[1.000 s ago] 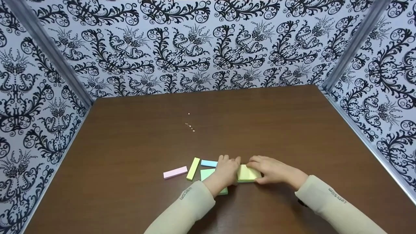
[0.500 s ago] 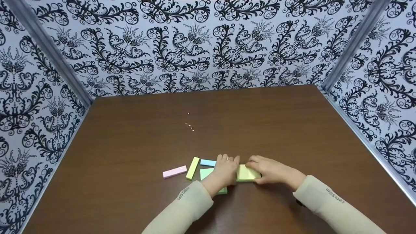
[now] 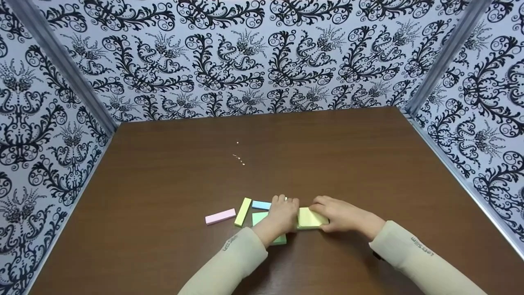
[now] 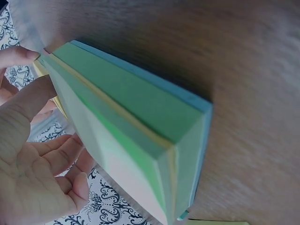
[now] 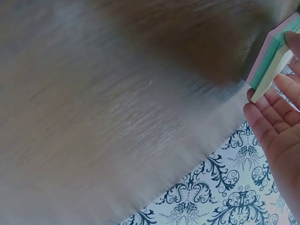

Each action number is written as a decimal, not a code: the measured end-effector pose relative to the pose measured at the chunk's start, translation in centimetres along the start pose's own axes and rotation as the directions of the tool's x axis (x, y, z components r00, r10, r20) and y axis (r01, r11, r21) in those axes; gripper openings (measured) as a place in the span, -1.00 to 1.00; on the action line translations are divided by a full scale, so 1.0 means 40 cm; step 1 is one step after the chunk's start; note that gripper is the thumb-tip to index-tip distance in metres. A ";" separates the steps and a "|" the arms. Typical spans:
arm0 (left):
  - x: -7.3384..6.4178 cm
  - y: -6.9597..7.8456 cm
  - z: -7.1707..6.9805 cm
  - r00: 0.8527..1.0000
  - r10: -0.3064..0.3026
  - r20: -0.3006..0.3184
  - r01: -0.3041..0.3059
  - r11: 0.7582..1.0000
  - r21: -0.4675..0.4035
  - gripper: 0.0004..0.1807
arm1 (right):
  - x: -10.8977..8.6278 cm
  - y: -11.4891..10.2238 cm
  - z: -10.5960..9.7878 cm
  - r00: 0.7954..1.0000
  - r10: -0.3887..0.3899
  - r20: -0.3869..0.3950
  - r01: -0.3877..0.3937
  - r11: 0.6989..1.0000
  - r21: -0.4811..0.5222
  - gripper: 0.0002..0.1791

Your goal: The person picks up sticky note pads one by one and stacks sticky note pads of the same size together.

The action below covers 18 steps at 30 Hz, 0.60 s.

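Note:
In the head view a yellow sticky note pad (image 3: 313, 218) lies on top of a small stack. My right hand (image 3: 346, 216) grips its right side, thumb at the near corner and fingers at the far edge. Green and pink pads (image 5: 259, 70) show under the yellow one in the right wrist view. My left hand (image 3: 280, 215) pinches at the stack's left edge, its fingers curled, and hides that edge. Beneath the left wrist lies a larger green sticky note stack (image 3: 260, 217), partly covered. From the left wrist view its layers are green, yellow and a blue bottom pad (image 4: 140, 72).
Left of the hands lie narrow sticky note strips: pink (image 3: 220, 216), yellow (image 3: 243, 212) and blue (image 3: 261, 205). Pale specks (image 3: 239, 159) dot the brown table (image 3: 319, 151) farther back. Patterned walls (image 3: 254, 61) enclose its back and sides.
My left hand has shifted slightly left, and its index finger has drawn in toward the other fingers. The right hand stays in nearly the same place on the yellow-topped stack.

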<state>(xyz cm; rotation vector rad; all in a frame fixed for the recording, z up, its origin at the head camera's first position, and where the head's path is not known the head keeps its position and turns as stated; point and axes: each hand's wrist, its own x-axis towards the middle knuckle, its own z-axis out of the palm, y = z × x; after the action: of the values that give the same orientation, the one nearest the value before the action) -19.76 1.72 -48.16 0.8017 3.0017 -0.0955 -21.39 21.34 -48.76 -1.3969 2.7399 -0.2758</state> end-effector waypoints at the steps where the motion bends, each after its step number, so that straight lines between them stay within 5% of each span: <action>1: 0.000 -0.001 0.000 1.000 0.003 0.003 -0.003 1.000 -0.004 -0.45 | 0.001 0.000 0.000 1.000 0.001 0.004 -0.001 1.000 -0.001 -0.51; 18: 0.001 -0.001 0.002 1.000 0.019 -0.008 -0.019 1.000 -0.007 -0.39 | 0.015 -0.012 0.001 1.000 0.011 -0.007 -0.011 1.000 0.023 -0.49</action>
<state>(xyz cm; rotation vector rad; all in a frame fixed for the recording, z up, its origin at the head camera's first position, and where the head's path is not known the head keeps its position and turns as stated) -19.80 1.69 -48.23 0.8320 2.9997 -0.0804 -21.35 20.55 -48.71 -1.3772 2.7405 -0.3108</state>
